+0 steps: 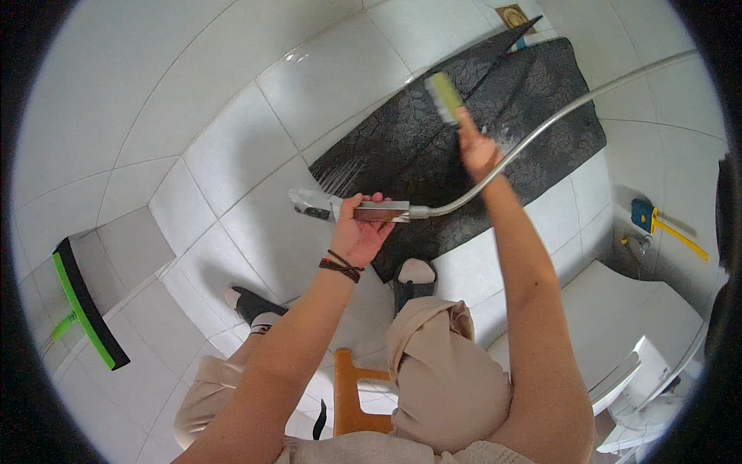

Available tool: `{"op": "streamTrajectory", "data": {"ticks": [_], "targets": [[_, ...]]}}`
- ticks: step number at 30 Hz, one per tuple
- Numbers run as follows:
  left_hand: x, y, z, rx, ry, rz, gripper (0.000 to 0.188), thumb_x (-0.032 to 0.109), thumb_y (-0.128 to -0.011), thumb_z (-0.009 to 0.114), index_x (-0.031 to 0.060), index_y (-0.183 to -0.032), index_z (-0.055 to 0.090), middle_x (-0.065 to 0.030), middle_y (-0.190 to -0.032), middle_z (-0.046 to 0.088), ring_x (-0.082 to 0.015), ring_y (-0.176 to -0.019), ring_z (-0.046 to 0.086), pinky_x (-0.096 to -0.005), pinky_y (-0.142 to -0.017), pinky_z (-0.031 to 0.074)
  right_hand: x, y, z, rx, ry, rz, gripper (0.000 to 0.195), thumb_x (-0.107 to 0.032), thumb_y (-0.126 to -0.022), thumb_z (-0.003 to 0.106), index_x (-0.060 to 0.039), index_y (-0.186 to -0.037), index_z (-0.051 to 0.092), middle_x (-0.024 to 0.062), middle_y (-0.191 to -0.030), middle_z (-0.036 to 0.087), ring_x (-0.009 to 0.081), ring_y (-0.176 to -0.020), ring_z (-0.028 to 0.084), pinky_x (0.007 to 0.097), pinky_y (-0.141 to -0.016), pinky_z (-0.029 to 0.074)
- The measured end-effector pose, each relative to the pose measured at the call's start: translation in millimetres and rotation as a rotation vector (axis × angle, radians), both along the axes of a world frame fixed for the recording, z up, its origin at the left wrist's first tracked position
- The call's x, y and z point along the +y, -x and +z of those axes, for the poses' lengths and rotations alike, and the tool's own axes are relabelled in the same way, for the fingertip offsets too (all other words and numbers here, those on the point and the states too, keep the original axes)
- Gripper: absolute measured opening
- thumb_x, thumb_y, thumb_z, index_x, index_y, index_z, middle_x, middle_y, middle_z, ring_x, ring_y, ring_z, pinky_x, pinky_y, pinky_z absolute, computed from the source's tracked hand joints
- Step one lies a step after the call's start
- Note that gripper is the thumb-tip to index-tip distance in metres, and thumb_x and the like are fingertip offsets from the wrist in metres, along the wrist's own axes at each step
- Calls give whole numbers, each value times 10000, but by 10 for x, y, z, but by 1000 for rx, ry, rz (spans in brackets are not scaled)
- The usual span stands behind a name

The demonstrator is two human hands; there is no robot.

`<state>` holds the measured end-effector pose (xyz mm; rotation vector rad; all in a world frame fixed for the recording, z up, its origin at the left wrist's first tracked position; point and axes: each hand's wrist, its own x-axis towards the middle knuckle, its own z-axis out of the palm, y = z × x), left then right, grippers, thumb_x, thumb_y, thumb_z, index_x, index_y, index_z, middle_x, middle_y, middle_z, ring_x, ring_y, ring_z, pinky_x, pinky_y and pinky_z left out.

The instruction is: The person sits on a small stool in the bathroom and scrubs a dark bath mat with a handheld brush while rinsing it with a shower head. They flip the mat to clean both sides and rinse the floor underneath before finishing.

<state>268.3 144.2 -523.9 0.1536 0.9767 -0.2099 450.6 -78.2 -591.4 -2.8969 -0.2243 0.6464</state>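
Observation:
My left hand point(362, 232) is closed around the handle of a hand shower point(379, 211), whose head points left and sprays water upward in the picture, over the near left edge of a dark patterned mat point(417, 151). A metal hose point(550, 122) runs from the handle to the upper right, passing across my right forearm. My right hand point(480, 152) grips a green scrubbing brush point(445, 95) with pale bristles, over the mat; hand and brush are blurred. Whether the bristles touch the mat I cannot tell. The mat lies on white floor tiles, with a fold near its far end.
A green and black floor squeegee point(87, 307) stands at the left. An orange plastic stool point(348, 400) is beneath me, near my slippered feet. At the right are a white toilet point(626, 313) and a blue brush with a yellow handle point(678, 232) on the wall.

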Motion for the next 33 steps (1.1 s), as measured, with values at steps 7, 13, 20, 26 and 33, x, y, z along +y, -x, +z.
{"op": "streamTrajectory", "data": {"ticks": [7,13,20,26,33], "targets": [[-6,-66,-234,65,-22,-15,188,297,-838,559,112,-875,573,-29,-955,632,-202,-896,597,-392,-819,461,88,314,-189,-164,-144,-218,602,-292,-909,451,-297,-1424,138,229,-714,616,400,-674,617,492,-614,490],[46,-103,-373,114,-51,-26,220,293,-841,554,74,-850,542,-72,-899,623,-216,-837,608,-386,-778,491,60,559,-133,-201,-228,-148,671,-287,-861,560,-195,-1417,195,231,-856,631,414,-813,609,458,-712,495],[70,-118,-547,244,-128,145,251,240,-834,546,-3,-829,482,-140,-831,583,-270,-775,599,-387,-742,524,344,221,-286,-60,-1093,-870,767,-257,-730,763,72,-1292,358,159,-1130,550,220,-1019,537,312,-935,387],[122,-155,-376,279,-146,173,278,252,-827,527,-23,-794,509,-155,-821,604,-269,-772,599,-370,-774,498,625,-209,-49,202,-1063,-1149,616,-265,-719,764,35,-1158,452,118,-827,555,147,-450,440,287,-380,382],[267,151,-234,161,-119,56,288,283,-810,534,-2,-843,557,-149,-860,637,-267,-761,606,-369,-722,512,479,103,430,213,-1225,-916,574,-228,-774,636,56,-1224,418,90,-872,522,132,-550,451,273,-461,418]]}}
